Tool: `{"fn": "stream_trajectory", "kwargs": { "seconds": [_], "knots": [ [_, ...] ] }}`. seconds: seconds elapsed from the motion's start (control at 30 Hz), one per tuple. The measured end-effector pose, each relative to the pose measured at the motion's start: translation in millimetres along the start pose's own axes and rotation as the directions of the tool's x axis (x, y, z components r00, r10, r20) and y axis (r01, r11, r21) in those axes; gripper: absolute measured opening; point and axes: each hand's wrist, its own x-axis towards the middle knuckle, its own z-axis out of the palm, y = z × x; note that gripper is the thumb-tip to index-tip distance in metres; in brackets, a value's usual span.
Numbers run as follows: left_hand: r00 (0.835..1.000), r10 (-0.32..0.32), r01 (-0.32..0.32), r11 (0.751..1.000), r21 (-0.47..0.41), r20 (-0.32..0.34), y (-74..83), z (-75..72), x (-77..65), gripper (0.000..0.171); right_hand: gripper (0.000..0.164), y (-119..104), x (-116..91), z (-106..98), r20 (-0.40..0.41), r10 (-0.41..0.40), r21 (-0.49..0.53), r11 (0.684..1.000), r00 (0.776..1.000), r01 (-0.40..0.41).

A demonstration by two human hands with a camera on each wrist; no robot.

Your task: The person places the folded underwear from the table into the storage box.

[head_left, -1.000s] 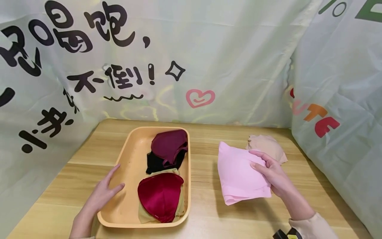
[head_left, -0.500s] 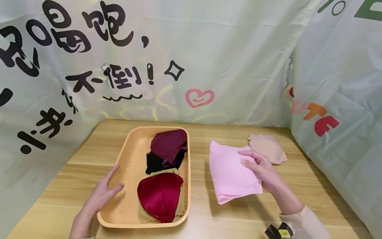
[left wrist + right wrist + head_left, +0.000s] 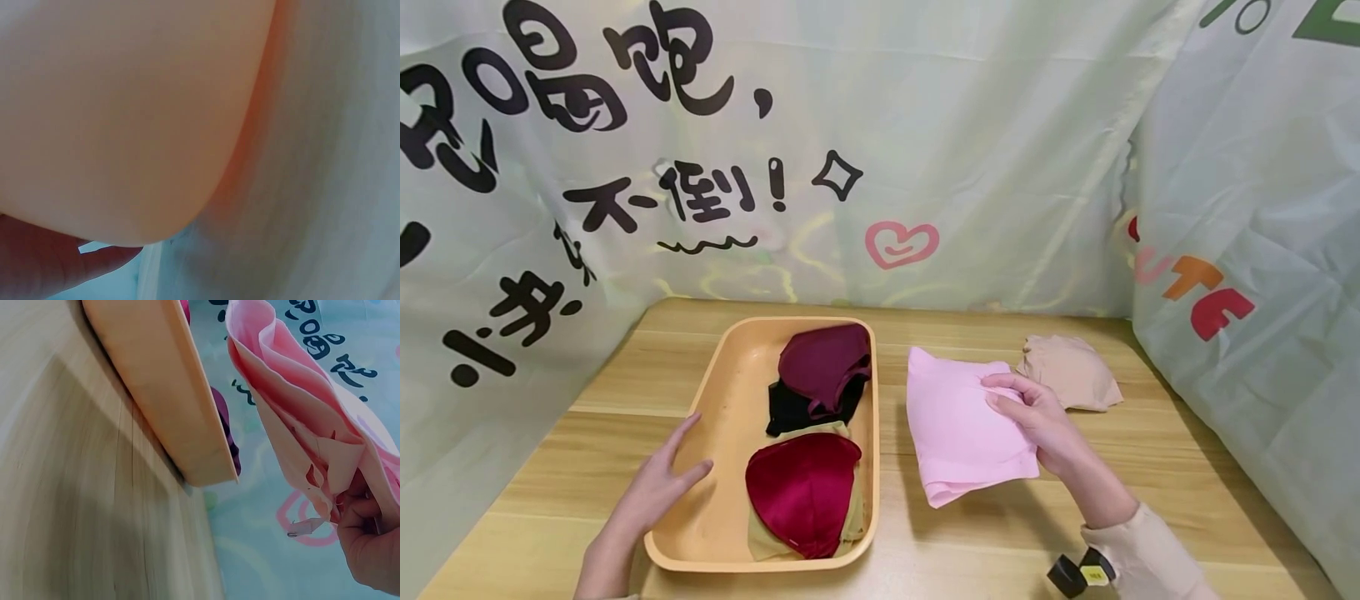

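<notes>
My right hand [image 3: 1041, 421] pinches a folded pink bra [image 3: 962, 417] above the table, to the right of the orange tray [image 3: 700, 517]. In the right wrist view the bra [image 3: 300, 394] shows its layered folds, with a small hook tab hanging near my fingers. My left hand [image 3: 658, 492] rests at the tray's left rim, fingers spread and thumb reaching over the inside. From the left wrist, the tray's outer wall [image 3: 137, 125] fills much of the view. Inside the tray, along its right side, lie a plum bra [image 3: 823, 367], a black garment [image 3: 786, 412], a crimson bra [image 3: 805, 492] and beige fabric beneath it.
A folded beige garment [image 3: 1071, 375] lies on the wooden table [image 3: 925, 533] at the back right, behind my right hand. Printed curtains [image 3: 1000, 167] stand along the back and both sides of the table.
My right hand has carried the pink bra to the left, closer to the tray, leaving more of the beige garment in sight. The left hand and the tray have stayed in place.
</notes>
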Motion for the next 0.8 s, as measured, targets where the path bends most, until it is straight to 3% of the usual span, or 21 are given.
{"fn": "stream_trajectory", "kwargs": {
  "seconds": [0.37, 0.6, 0.8],
  "knots": [
    [1.000, 0.001, -0.001, 1.000, 0.024, -0.010, -1.0, 1.2, 0.9, 0.071, 0.041, 0, 14, 17, 0.056, 0.012, 0.022, 1.000, 0.998, -0.014],
    [1.000, 0.002, -0.001, 1.000, 0.007, -0.005, -1.8, 1.7, 0.3, 0.071, 0.055, 2, 19, 28, 0.040, 0.039, 0.020, 0.999, 0.998, -0.040],
    [1.000, 0.009, -0.009, 1.000, 0.006, -0.009, -1.6, 0.4, 1.2, 0.072, 0.048, 3, 25, 40, 0.005, 0.014, -0.004, 1.000, 1.000, -0.014]
  ]
}}
